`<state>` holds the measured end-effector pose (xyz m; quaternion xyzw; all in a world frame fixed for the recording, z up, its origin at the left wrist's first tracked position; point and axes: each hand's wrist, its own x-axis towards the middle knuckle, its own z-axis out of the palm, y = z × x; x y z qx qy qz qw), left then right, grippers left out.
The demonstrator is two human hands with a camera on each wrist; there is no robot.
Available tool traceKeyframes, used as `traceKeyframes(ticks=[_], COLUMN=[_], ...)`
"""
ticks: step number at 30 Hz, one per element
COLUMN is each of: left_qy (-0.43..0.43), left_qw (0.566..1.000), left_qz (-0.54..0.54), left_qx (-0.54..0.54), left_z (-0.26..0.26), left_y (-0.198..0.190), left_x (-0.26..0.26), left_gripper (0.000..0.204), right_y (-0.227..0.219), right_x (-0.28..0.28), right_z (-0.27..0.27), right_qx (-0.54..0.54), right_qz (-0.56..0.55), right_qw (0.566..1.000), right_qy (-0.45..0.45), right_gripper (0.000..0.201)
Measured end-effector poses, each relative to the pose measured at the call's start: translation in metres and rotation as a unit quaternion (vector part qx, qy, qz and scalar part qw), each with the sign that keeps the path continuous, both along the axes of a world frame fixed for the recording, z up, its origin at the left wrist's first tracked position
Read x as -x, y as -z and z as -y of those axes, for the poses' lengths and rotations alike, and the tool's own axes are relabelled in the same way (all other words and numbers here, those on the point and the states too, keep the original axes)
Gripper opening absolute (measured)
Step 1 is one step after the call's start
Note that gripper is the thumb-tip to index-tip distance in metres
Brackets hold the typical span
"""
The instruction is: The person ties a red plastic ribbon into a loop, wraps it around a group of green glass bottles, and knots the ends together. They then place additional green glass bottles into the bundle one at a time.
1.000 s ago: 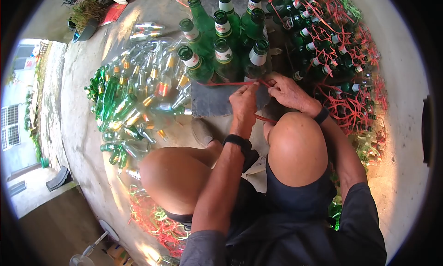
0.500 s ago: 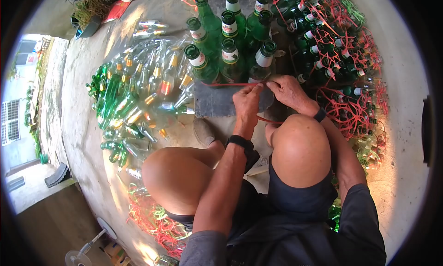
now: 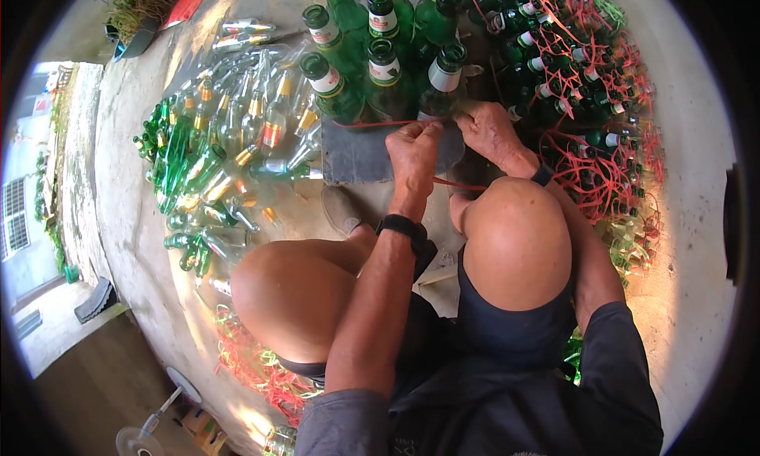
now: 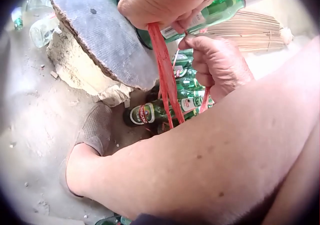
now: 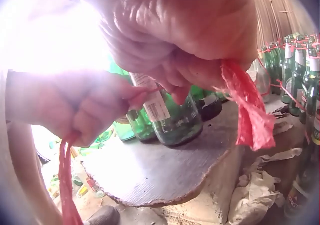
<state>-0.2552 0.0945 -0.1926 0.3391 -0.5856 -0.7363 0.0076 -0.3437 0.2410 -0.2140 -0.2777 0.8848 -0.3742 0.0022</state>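
Note:
Green glass bottles (image 3: pixel 385 92) stand grouped in rows on a grey slab (image 3: pixel 356 165). A red plastic strap (image 3: pixel 368 126) runs low along the near side of the group. At its near right corner, my left hand (image 3: pixel 413 161) grips the strap with curled fingers, and a loose red tail (image 4: pixel 164 72) hangs below that fist. Close on the right, my right hand (image 3: pixel 495 139) pinches the strap between thumb and fingers. Another frayed red end (image 5: pixel 250 112) hangs from the right hand. A thin taut piece stretches between both hands in the right wrist view, in front of a labelled bottle (image 5: pixel 167 117).
Clear and green bottles (image 3: pixel 249 131) lie heaped on the floor at left. More bottles bound with red strap (image 3: pixel 570 100) stand at right. Tangled red and green strap (image 3: pixel 261 361) lies lower left. My knees (image 3: pixel 518 242) are close below the hands.
The head view has shifted, so bottles and hands sit higher in it. Both hands keep hold of the strap at the same corner; their fingertips are slightly farther apart.

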Motion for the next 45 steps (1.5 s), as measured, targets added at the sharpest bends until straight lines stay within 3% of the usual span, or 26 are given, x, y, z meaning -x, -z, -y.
traceKeyframes(ticks=[6,14,17,19,20,22,23,26,29,31,33,35,37,45], left_qy=[-0.011,-0.018,-0.016,-0.014,-0.012,-0.018,-0.024,-0.025,0.002,0.010,0.017,0.019,0.028,0.042], left_qw=[1.000,0.999,0.999,0.999,0.998,0.997,0.996,0.986,0.984,0.976,0.966,0.969,0.970,0.967], left_qz=[-0.006,-0.035,-0.020,-0.027,-0.036,-0.033,-0.030,-0.009,-0.025,-0.022,-0.019,0.053,0.061,0.096], left_qx=[0.025,-0.028,-0.037,-0.044,-0.051,-0.064,-0.076,-0.165,-0.175,-0.216,-0.257,-0.242,-0.234,-0.231], left_z=[-0.001,-0.003,-0.004,-0.004,-0.005,-0.005,-0.006,-0.002,0.000,0.003,0.003,-0.001,-0.002,-0.004], left_y=[-0.006,0.001,-0.003,0.004,0.007,0.005,0.004,0.005,0.013,0.014,0.011,0.004,0.000,0.001], left_x=[0.001,-0.005,-0.006,-0.007,-0.006,-0.007,-0.008,-0.011,-0.014,-0.017,-0.017,-0.013,-0.014,-0.012], left_gripper=[0.020,0.018,0.018,0.019,0.019,0.020,0.020,0.019,0.017,0.018,0.019,0.020,0.020,0.025], right_y=[-0.004,0.003,-0.002,-0.019,-0.018,-0.016,-0.014,-0.012,-0.007,-0.016,-0.020,-0.019,-0.014,-0.018], right_x=[-0.001,0.000,-0.001,-0.001,-0.001,0.000,0.000,0.002,0.001,0.001,-0.001,-0.002,-0.003,-0.007], right_z=[-0.001,-0.006,-0.007,-0.007,-0.007,-0.006,-0.007,-0.008,-0.008,-0.009,-0.008,-0.008,-0.008,-0.007], right_qx=[0.001,0.052,0.097,-0.013,-0.014,0.074,0.073,0.044,0.077,0.025,0.016,0.008,0.050,0.102], right_qz=[0.012,0.066,0.138,0.268,0.269,0.045,0.047,0.107,0.161,0.301,0.305,0.309,0.366,0.410], right_qw=[1.000,0.996,0.984,0.963,0.963,0.991,0.991,0.990,0.980,0.951,0.948,0.946,0.926,0.902], right_qy=[-0.001,-0.034,-0.052,-0.001,0.000,-0.102,-0.102,-0.085,-0.089,-0.072,-0.086,-0.100,-0.082,-0.089], right_gripper=[0.010,0.013,0.017,0.020,0.020,0.019,0.019,0.018,0.019,0.020,0.022,0.024,0.024,0.023])
